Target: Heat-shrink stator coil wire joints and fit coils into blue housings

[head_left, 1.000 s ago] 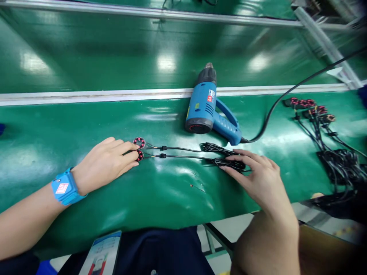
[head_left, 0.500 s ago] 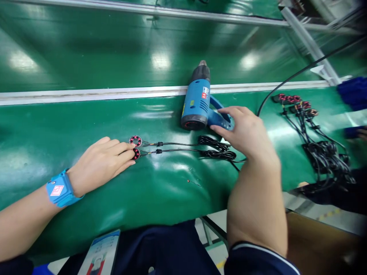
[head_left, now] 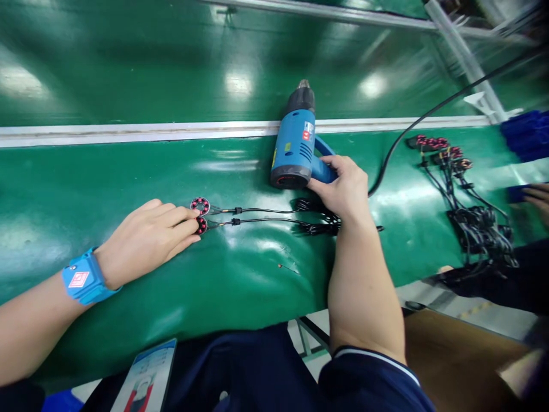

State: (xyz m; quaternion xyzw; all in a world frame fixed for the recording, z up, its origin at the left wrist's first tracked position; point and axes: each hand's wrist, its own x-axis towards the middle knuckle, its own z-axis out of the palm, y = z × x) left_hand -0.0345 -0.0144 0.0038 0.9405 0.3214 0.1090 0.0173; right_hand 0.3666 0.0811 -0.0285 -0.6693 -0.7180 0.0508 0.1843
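Two round parts with red-and-black rings lie one behind the other on the green table; the far ring (head_left: 199, 206) shows whole, and the near ring (head_left: 201, 225) is partly under the fingertips of my left hand (head_left: 150, 240). Thin black cables (head_left: 266, 210) run right from them to coiled bundles (head_left: 315, 229), partly hidden by my right forearm. A blue heat gun (head_left: 294, 146) lies with its nozzle pointing away. My right hand (head_left: 345, 186) is wrapped round its handle.
At the right lie more ringed parts (head_left: 441, 149) with a pile of black cables (head_left: 480, 234). Another person's hand (head_left: 538, 197) is at the right edge. A thick black cord (head_left: 412, 129) crosses the back right. A white strip (head_left: 171, 130) spans the table.
My right hand has closed round the heat gun's handle, where its fingers were spread before. My left hand stays at the rings. The whole view has shifted slightly.
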